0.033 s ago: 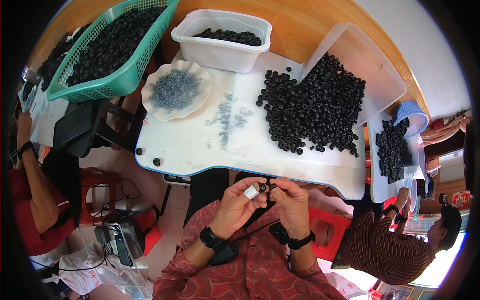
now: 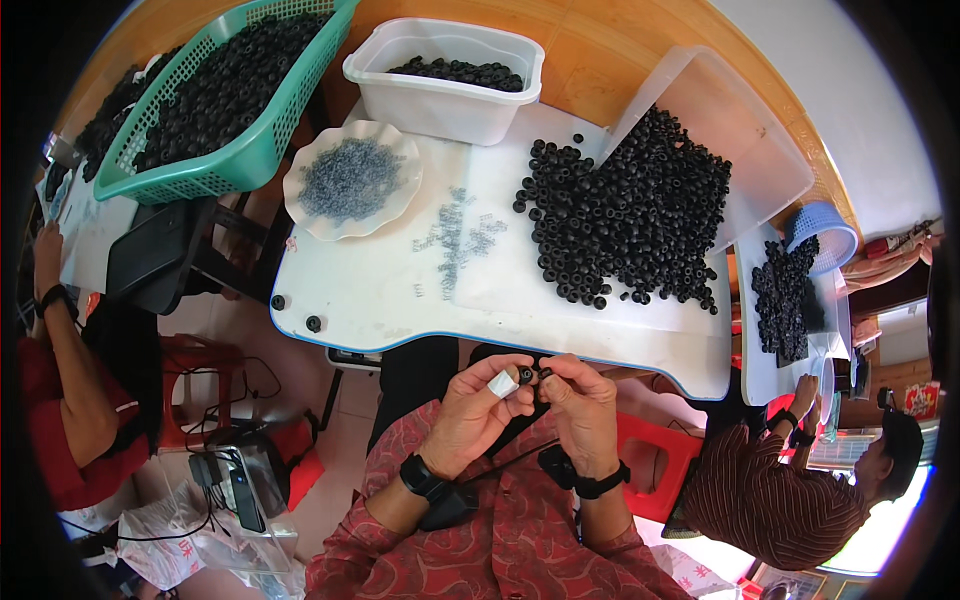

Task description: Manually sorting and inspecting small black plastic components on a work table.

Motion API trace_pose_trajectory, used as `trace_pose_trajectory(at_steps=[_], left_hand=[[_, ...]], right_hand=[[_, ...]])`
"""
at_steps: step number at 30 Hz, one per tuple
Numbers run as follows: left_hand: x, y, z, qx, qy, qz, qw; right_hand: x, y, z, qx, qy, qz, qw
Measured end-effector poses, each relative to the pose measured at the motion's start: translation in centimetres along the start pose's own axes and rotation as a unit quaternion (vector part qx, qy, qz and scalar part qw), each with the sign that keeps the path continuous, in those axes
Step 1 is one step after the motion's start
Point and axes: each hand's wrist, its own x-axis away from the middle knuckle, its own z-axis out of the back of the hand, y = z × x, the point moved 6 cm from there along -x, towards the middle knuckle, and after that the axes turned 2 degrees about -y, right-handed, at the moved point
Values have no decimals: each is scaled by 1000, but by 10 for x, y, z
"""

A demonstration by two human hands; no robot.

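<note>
At wht table (image 2: 350,285) w/ heap of blk rings (image 2: 630,225). Pinching blk ring (image 2: 526,375) just off near edge w/ L hand (image 2: 475,408), nearly closed; small dark pc (image 2: 545,373) likewise w/ R hand (image 2: 584,412). Prob. light, firm, bit slick; best held by outer rim.

wears red shirt (image 2: 500,535) w/ swirl pattn, blk wrist straps (image 2: 424,477) & wht wrap (image 2: 502,384) on l. hand (image 2: 465,415).
</note>
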Motion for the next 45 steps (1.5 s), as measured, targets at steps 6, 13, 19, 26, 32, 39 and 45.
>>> trace_pose_trajectory(at_steps=[6,13,19,26,32,39,45], left_hand=[[1,1,-2,-12,32,-2,999],[1,5,-5,-37,34,-9,999],[0,4,-5,-52,29,-13,998],[2,5,-7,-71,43,-23,996],[3,3,-2,-65,35,-40,996],[4,7,-6,-79,60,-57,993],[4,8,-7,-76,47,-57,994]], right_hand=[[-1,1,-4,19,1,6,1000],[-2,1,-8,51,0,23,998],[-3,-2,-11,79,-3,43,996],[-2,-4,-12,96,-5,56,994],[-1,-6,-14,134,0,71,988],[1,-10,-16,194,11,94,976],[1,-8,-15,154,14,88,984]])
